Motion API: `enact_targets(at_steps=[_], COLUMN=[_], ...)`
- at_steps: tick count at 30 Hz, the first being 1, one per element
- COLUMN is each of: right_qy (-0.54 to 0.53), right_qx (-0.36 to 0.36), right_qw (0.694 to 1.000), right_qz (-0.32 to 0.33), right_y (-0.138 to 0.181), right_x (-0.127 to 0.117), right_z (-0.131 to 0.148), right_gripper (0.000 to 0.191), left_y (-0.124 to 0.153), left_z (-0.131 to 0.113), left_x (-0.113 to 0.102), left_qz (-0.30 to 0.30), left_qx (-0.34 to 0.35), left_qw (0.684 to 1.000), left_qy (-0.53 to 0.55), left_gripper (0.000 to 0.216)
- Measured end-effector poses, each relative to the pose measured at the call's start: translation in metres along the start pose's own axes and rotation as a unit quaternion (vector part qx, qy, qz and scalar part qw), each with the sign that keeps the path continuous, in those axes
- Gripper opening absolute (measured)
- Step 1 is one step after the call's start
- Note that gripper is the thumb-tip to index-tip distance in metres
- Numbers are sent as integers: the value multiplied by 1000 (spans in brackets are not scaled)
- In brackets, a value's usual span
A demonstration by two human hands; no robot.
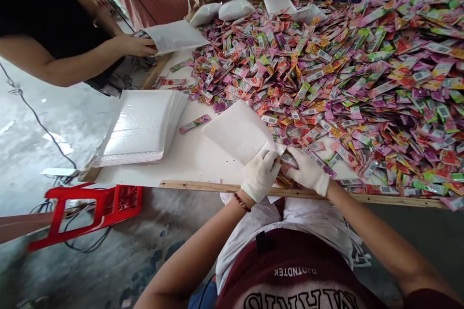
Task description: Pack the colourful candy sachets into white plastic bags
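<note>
Both my hands wear white gloves at the table's near edge. My left hand pinches the open end of a white bubble mailer that lies on the table, pointing up and left. My right hand is closed on a bunch of small colourful sachets right at the mailer's mouth. A huge heap of the same sachets covers the table to the right. One loose sachet lies left of the mailer.
A stack of white mailers sits at the table's left end. A person in black at left holds a mailer; another person at the far end holds one. A red plastic stool lies on the floor at left.
</note>
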State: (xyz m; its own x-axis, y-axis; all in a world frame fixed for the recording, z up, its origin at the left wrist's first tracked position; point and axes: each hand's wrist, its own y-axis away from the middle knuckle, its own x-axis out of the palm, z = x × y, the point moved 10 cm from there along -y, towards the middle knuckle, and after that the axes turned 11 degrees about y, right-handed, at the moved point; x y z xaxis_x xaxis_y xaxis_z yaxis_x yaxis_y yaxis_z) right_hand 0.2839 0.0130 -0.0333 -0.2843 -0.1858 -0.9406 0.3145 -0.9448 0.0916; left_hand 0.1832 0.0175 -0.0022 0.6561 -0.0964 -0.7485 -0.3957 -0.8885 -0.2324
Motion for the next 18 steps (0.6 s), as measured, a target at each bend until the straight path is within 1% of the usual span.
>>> enact_targets(at_steps=[1, 3, 5, 6, 7, 9, 10, 11, 12, 13, 14, 15, 16, 17, 18], right_qy=[-12, 2, 14, -3, -38, -135, -186, -233, -276, -321, -365, -407, -443, -470, -484], right_qx=[4, 53, 111, 124, 116, 56, 21, -3, -5, 12, 40, 66, 86, 95, 94], right_qw=[1000, 997, 993, 992, 992, 989, 982, 973, 960, 944, 923, 903, 886, 874, 870], right_qz=[-27, -55, -47, -36, -20, 10, 12, -2, -36, -77, -110, -122, -108, -75, -35], right_y=[5, 9, 4, -1, -7, -17, -18, -18, -16, -13, -9, -6, -4, -4, -6], right_x=[1, 7, 13, 12, 9, -9, -25, -45, -66, -85, -98, -102, -99, -92, -83], right_z=[-4, -10, -12, -10, -7, 2, 2, -3, -15, -33, -51, -66, -74, -75, -71], right_gripper=[49, 41, 35, 33, 33, 35, 38, 42, 44, 44, 44, 43, 41, 41, 41], left_y=[2, 4, 0, -4, -9, -19, -23, -27, -31, -35, -40, -44, -48, -52, -56], left_z=[1, -3, -8, -7, -3, 9, 15, 20, 23, 24, 25, 23, 21, 18, 14], left_x=[2, 6, 6, 2, -5, -23, -33, -43, -53, -61, -69, -75, -80, -84, -86], left_qz=[-8, -15, -17, -23, -32, -55, -66, -76, -86, -95, -105, -113, -122, -128, -134], left_qx=[4, 20, 22, 5, -24, -100, -138, -171, -195, -212, -225, -232, -234, -233, -230], left_qw=[1000, 998, 995, 992, 988, 968, 949, 925, 897, 867, 837, 811, 790, 775, 764], left_qy=[17, 53, 95, 120, 150, 225, 275, 330, 387, 441, 487, 525, 553, 573, 588], left_gripper=[16, 15, 16, 16, 17, 17, 17, 17, 18, 19, 20, 21, 22, 23, 25])
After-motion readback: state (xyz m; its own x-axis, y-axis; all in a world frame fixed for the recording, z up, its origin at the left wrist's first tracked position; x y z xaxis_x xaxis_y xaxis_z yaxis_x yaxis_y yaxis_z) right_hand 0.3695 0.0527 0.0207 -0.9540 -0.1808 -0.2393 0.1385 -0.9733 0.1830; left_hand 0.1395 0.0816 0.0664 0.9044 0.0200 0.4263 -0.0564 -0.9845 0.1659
